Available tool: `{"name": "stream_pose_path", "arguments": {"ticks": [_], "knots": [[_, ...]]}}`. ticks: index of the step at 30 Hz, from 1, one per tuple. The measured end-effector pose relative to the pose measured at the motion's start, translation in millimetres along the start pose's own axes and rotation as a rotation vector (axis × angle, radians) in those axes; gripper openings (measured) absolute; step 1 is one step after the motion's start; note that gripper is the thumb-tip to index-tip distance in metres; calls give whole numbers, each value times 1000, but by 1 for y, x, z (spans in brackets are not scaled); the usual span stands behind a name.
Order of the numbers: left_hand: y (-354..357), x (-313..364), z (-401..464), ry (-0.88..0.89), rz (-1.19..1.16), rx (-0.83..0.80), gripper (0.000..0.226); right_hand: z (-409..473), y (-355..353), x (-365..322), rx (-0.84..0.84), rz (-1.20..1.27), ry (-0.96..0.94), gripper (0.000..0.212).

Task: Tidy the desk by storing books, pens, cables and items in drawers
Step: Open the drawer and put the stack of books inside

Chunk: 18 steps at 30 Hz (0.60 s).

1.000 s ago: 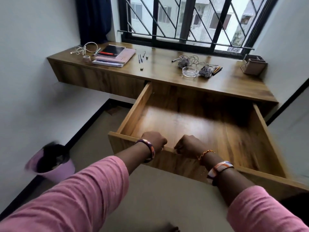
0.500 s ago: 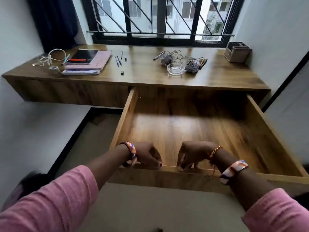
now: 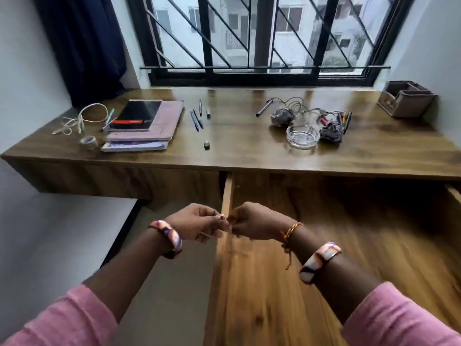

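Observation:
The wide wooden drawer (image 3: 349, 245) under the desk (image 3: 249, 156) is pulled far out, and nothing lies in the part I can see. My left hand (image 3: 197, 224) and my right hand (image 3: 257, 224) hover over the drawer's left wall (image 3: 227, 193). Their fingers are curled and the fingertips meet; I see nothing held. On the desk lie a stack of books (image 3: 149, 126), loose pens (image 3: 198, 118), a white cable (image 3: 79, 119), a tape roll (image 3: 88, 142), a small dark item (image 3: 207, 145) and a tangle of grey cables (image 3: 299, 106).
A glass ashtray (image 3: 302, 136) sits between two crumpled paper balls (image 3: 283, 116) (image 3: 331, 132), with more pens beside them. A brown desk organizer (image 3: 405, 98) stands at the far right. A barred window and a dark curtain (image 3: 82, 46) back the desk. White walls close both sides.
Both hands have let go of the drawer's front edge and risen to meet over its left wall. The view has moved closer to the desk.

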<state>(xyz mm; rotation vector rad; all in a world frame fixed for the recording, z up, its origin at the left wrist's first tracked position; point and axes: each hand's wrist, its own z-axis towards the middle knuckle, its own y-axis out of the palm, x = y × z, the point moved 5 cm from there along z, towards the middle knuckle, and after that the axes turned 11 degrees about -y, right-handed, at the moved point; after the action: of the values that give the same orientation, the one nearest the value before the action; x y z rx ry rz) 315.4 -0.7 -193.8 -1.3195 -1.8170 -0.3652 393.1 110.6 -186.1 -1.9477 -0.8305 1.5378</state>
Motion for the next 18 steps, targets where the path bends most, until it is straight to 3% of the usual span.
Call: {"name": "stream_pose_path", "arguments": {"ticks": [6, 11, 18], "knots": [[-121, -19, 48, 3, -177, 45, 17, 92, 6, -38, 60, 17, 18, 30], [-226, -26, 70, 85, -144, 230, 17, 169, 17, -63, 148, 96, 87, 30], [-372, -8, 83, 182, -180, 451, 21, 255, 4, -79, 426, 475, 176, 34]]}}
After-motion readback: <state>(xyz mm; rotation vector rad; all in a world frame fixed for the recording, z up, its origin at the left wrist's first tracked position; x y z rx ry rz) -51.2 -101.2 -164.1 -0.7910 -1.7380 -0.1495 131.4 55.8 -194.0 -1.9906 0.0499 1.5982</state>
